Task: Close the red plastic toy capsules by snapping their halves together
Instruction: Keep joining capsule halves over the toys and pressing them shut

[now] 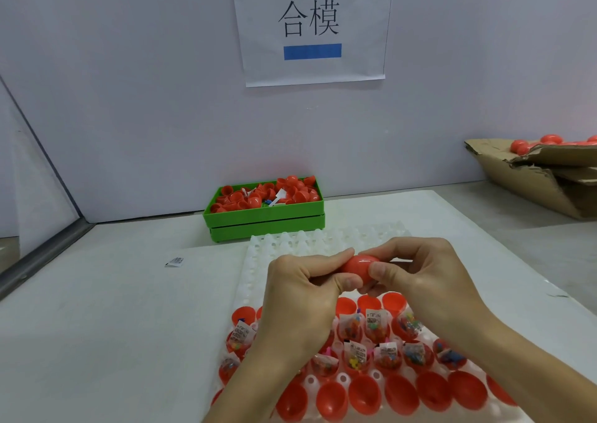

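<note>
A red capsule (359, 268) hangs above the white egg-style tray (290, 245), held between both hands. My left hand (303, 288) grips its left end with fingers and thumb curled round it. My right hand (420, 277) pinches its right end. Below the hands, the tray holds several open red capsule halves (374, 325) with small toy packets in them. The nearest row has empty red halves (365, 395).
A green bin (265, 219) heaped with loose red halves stands at the back by the wall. A cardboard box (542, 180) with closed red capsules sits at the far right. A small paper label (174, 261) lies on the table to the left.
</note>
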The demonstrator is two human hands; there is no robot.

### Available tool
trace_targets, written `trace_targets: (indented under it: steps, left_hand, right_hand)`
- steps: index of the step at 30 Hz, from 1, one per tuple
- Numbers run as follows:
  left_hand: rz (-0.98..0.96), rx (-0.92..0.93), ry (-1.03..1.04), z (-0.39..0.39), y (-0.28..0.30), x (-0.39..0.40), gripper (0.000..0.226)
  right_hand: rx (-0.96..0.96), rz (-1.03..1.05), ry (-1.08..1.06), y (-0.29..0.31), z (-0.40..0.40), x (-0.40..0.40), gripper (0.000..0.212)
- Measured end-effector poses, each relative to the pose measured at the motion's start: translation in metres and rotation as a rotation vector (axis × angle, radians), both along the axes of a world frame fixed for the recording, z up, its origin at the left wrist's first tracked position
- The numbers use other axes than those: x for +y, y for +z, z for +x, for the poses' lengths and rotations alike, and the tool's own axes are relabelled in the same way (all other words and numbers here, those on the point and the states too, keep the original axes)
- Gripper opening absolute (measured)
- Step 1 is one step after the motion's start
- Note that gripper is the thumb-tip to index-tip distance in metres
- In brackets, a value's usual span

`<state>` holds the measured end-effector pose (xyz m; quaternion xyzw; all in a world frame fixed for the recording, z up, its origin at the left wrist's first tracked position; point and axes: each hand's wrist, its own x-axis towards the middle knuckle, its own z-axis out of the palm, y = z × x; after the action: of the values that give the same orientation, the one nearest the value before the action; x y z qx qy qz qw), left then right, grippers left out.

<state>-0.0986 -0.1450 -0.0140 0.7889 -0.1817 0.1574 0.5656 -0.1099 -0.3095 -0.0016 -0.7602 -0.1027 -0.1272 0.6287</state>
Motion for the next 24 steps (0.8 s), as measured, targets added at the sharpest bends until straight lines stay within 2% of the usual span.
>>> trace_targets:
  steps: [8, 13, 20, 22, 24]
  left_hand:
    - [0.008, -0.034, 0.016, 0.0016, -0.0013, 0.0015, 0.037]
    - [0.025, -0.037, 0.039, 0.0003, -0.0034, 0.0002, 0.031]
    - [0.036, -0.027, 0.022, 0.0001, -0.0004, 0.0006, 0.039]
    - [0.024, -0.018, 0.004, 0.0003, 0.0013, 0.0003, 0.043]
    - [0.002, -0.018, -0.013, -0.0002, 0.0033, -0.0003, 0.039]
  right_hand:
    - [0.019, 0.032, 0.028, 0.0014, -0.0004, 0.0010, 0.021]
    - [0.019, 0.053, 0.016, -0.0014, -0.0002, 0.0023, 0.024]
    - [0.050, 0.029, 0.067, 0.0016, 0.0019, -0.0017, 0.023]
    - [0.047, 0.014, 0.085, 0.0034, 0.0018, -0.0025, 0.028]
    - [0.028, -0.009, 0.086, 0.0040, 0.0013, -0.0027, 0.040]
